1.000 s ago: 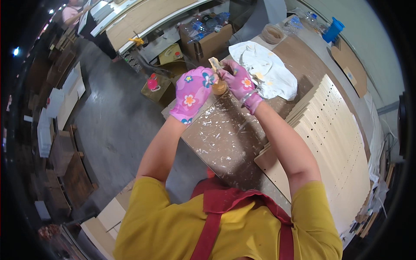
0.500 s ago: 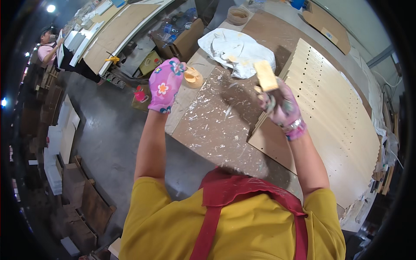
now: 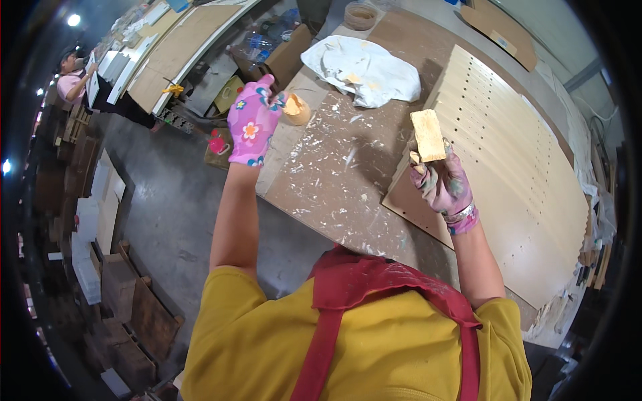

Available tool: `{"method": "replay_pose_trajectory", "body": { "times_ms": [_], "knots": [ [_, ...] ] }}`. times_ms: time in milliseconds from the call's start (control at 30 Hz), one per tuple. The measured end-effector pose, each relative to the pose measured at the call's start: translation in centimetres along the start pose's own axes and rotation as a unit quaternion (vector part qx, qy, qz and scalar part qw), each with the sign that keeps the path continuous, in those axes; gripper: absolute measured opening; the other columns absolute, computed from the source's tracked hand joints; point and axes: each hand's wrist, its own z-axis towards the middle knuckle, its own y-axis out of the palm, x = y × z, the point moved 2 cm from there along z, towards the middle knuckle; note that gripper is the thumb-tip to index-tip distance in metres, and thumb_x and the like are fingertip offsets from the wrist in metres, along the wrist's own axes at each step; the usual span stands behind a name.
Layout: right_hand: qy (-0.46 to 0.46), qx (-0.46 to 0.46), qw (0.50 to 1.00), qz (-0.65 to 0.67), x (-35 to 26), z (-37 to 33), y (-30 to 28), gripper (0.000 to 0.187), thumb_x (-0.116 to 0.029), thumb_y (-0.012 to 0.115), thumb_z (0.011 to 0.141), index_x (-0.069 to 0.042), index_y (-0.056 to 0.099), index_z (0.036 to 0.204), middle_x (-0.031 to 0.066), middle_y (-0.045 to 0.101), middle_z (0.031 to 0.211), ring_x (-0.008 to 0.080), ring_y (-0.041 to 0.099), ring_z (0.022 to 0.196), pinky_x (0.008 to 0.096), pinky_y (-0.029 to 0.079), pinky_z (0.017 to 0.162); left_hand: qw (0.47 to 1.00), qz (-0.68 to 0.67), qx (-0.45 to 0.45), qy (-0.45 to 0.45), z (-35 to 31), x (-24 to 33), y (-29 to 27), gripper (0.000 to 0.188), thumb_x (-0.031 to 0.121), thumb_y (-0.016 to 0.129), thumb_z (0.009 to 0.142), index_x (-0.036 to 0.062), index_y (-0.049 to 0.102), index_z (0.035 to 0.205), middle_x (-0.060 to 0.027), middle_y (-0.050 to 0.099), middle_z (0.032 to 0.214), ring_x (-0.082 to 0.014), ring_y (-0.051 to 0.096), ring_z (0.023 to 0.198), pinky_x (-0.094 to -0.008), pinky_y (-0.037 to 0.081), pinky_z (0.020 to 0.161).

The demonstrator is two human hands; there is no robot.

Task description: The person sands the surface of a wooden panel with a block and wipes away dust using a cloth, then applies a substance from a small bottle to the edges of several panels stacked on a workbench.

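Note:
My left hand (image 3: 253, 128), in a pink flowered glove, is closed with its fingertips against a small tan cup (image 3: 303, 111) at the left edge of the table. Tan paste shows in the cup's mouth; some of my fingers are hidden. In my right hand (image 3: 447, 187), also gloved in pink and smeared, is a pale yellow rectangular piece (image 3: 429, 136) with a rough surface. Whether it is a sponge or a paste-coated blade, I cannot tell. It is above the left edge of stacked, light wood-coloured panels (image 3: 508, 174) with rows of small dark holes.
A stained white cloth (image 3: 374, 70) and a round tub (image 3: 360, 16) lie farther back on the brown, paint-flecked table (image 3: 321, 180). Left of it stand a cardboard box (image 3: 289, 55) with plastic bottles and another workbench (image 3: 160, 73). A person (image 3: 70, 83) stands at the far left.
The yellow piece has turned more upright and moved right, over the panels, with my right hand. My left hand stays by the cup, its fingers slightly shifted. The whole view has tilted a little.

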Motion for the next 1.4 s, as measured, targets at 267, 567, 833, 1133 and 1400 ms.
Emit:
{"method": "replay_pose_trajectory", "body": {
  "times_ms": [267,567,833,1133,1400],
  "knots": [
    [-0.080,-0.023,0.996,-0.019,-5.3,-7.9,-2.8,0.049,-0.033,0.048,0.094,0.001,0.045,0.129,0.0241,0.057,0.117,0.0305,0.063,0.085,0.0359,0.055,0.068,0.933,-0.314,-0.174,-0.036,-7.6,8.7,4.8,0.039,0.008,0.066,0.082,0.0032,0.058,0.120,-0.0112,0.065,0.104,-0.0184,0.063,0.091,-0.0289,0.050,0.078],
    [-0.146,0.126,0.967,-0.164,-6.7,-12.0,-2.7,0.040,-0.023,0.054,0.094,-0.003,0.047,0.128,0.0172,0.059,0.114,0.0230,0.063,0.093,0.0283,0.053,0.073,0.906,-0.300,-0.299,-0.014,-10.1,18.4,11.5,0.103,0.036,0.076,0.074,0.0024,0.014,0.148,-0.0223,0.030,0.146,-0.0338,0.032,0.135,-0.0386,0.028,0.111],
    [-0.321,0.225,0.440,-0.808,-8.9,-6.6,1.4,0.038,-0.022,0.066,0.081,-0.008,0.057,0.115,0.0147,0.059,0.100,0.0308,0.061,0.087,0.0386,0.050,0.077,0.863,-0.418,-0.278,-0.056,-11.0,18.6,13.6,0.100,0.031,0.075,0.075,0.0033,0.013,0.148,-0.0211,0.028,0.148,-0.0335,0.029,0.136,-0.0391,0.026,0.112],
    [-0.219,0.218,0.310,-0.899,-6.2,0.7,2.8,0.031,-0.021,0.064,0.080,-0.013,0.059,0.110,0.0164,0.058,0.099,0.0330,0.062,0.087,0.0439,0.051,0.073,0.884,-0.404,-0.233,-0.021,-11.6,18.0,14.5,0.092,0.019,0.075,0.077,0.0002,0.018,0.146,-0.0184,0.031,0.146,-0.0294,0.034,0.134,-0.0365,0.028,0.110],
    [-0.252,0.192,0.296,-0.901,-4.1,2.0,4.4,0.025,-0.016,0.064,0.076,-0.009,0.057,0.099,0.0164,0.058,0.091,0.0335,0.062,0.085,0.0442,0.051,0.071,0.852,-0.461,-0.246,-0.030,-11.0,18.3,14.5,0.098,0.034,0.074,0.077,0.0027,0.014,0.148,-0.0222,0.028,0.147,-0.0334,0.029,0.136,-0.0410,0.025,0.112]
  ]
}}
